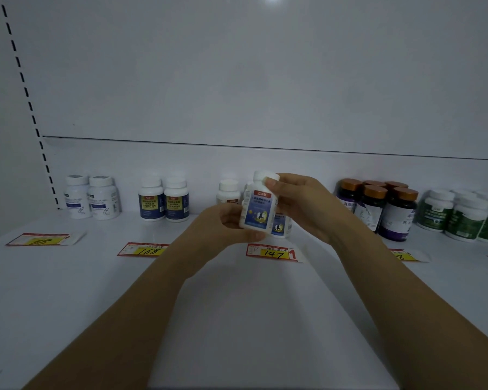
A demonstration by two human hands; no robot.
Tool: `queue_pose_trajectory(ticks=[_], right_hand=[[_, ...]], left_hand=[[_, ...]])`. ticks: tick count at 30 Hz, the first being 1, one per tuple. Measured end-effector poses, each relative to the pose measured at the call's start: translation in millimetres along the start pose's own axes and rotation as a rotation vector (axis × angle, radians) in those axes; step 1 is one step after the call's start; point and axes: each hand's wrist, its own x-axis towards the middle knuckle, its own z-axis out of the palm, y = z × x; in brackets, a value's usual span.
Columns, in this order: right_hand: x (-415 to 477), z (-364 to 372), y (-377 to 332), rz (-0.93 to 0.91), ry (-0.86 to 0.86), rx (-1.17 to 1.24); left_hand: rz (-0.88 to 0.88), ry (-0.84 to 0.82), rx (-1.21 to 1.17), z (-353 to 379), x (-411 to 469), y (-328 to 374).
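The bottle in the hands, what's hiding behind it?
Behind the held bottle a matching blue-label bottle stands on the shelf, mostly covered. Whether more stand behind it, the bottle and right hand hide.

A white shelf (237, 319) carries bottles along its back edge: two white bottles (92, 197) at the left, two blue-labelled bottles (164, 199), dark copper-capped bottles (378, 206), then green-labelled bottles (462, 218) at the right. Red-and-yellow price tags (143, 249) lie flat nearer the front.

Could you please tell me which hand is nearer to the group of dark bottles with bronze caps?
Right. The right hand, gripping the white bottle near its cap, sits just left of the dark bottles; the left hand holds its base farther left.
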Motion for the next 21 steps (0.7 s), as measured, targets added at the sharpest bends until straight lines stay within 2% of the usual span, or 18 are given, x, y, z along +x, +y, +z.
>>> queue_pose_trajectory(ticks=[5, 10, 12, 17, 21], right_hand=[[-8, 9, -7, -0.158, 0.043, -0.242], [-16, 33, -8, -0.494, -0.007, -0.527], [-16, 38, -4, -0.606, -0.016, -0.618], [-18, 41, -1, -0.659, -0.007, -0.642], [-18, 39, -5, -0.622, 0.008, -0.582]], left_hand=[[0.066, 0.045, -0.029, -3, 0, -3], [0.331, 0.348, 0.025, -11, 4, -5], [0.418, 0.420, 0.085, -13, 4, -4], [0.498, 0.484, 0.148, -13, 5, -5], [0.458, 0.424, 0.129, -13, 3, -2]])
